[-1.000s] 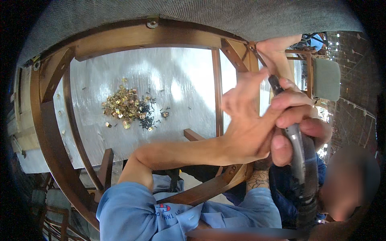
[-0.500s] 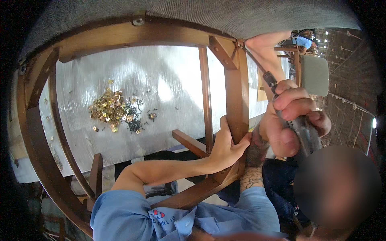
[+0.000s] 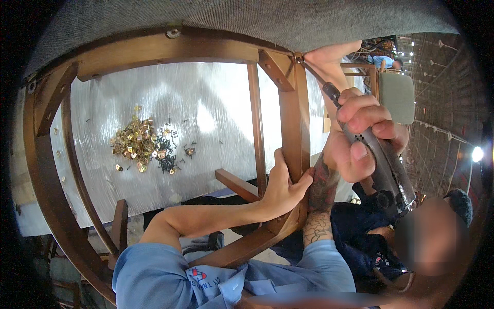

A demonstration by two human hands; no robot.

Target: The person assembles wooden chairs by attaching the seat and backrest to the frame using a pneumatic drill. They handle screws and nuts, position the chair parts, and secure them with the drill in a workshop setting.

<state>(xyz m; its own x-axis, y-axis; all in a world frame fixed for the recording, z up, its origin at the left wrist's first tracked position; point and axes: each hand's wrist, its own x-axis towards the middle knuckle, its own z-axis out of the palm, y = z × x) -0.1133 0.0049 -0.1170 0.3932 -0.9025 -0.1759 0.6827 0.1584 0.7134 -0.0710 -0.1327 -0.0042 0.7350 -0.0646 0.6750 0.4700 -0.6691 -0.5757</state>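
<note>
My left hand (image 3: 283, 188) is wrapped round the side rail of a brown wooden chair frame (image 3: 295, 123), thumb toward the right edge. A dark power screwdriver (image 3: 378, 162) with a long thin bit is gripped in my right hand (image 3: 363, 131). Its bit slants up to the frame's upper right corner, where a small metal fitting (image 3: 298, 58) sits beside the corner brace (image 3: 277, 69). Grey fabric upholstery (image 3: 247, 15) lies along the frame's far side. A bare arm (image 3: 334, 59) passes close to that corner; whose it is I cannot tell.
Loose brass-coloured brackets (image 3: 133, 141) and black screws (image 3: 165, 154) lie heaped on the plastic-covered table (image 3: 216, 92). A person in dark clothing (image 3: 355, 242) is close at the lower right. A grey-padded chair (image 3: 396, 98) and another person (image 3: 383, 62) are farther off.
The chair frame appears slightly farther left in view, and the screwdriver and right hand shift left too. More of the screwdriver's body shows. Both hands keep their grips.
</note>
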